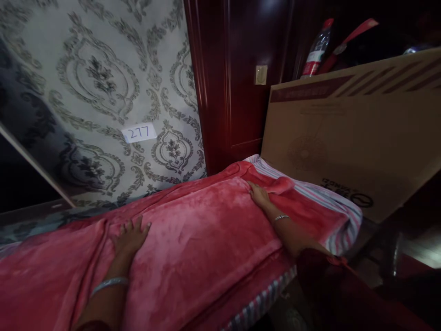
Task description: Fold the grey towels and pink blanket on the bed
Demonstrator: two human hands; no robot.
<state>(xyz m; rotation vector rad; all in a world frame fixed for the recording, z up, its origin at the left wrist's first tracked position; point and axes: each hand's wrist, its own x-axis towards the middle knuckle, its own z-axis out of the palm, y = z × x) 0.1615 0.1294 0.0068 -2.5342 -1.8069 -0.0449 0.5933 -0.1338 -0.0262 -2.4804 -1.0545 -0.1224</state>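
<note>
A red plush blanket (203, 239) lies folded in layers on a bed covered with a striped sheet (336, 193). My left hand (130, 239) rests flat on the blanket with its fingers spread, beside a raised fold. Farther off, my right hand (259, 195) touches the far right corner of the top folded layer. Its fingers reach out along the fabric and seem to hold nothing. More red plush fabric (31, 271) is bunched at the left. The sheet's striped edge hangs along the near side.
Patterned wallpaper (99, 73) with a paper label (139, 132) reading 277 stands behind the bed. A dark red wooden panel (241, 110) adjoins it. At the right is a large cardboard box (358, 133), with a red-capped plastic bottle (315, 55) behind its top edge.
</note>
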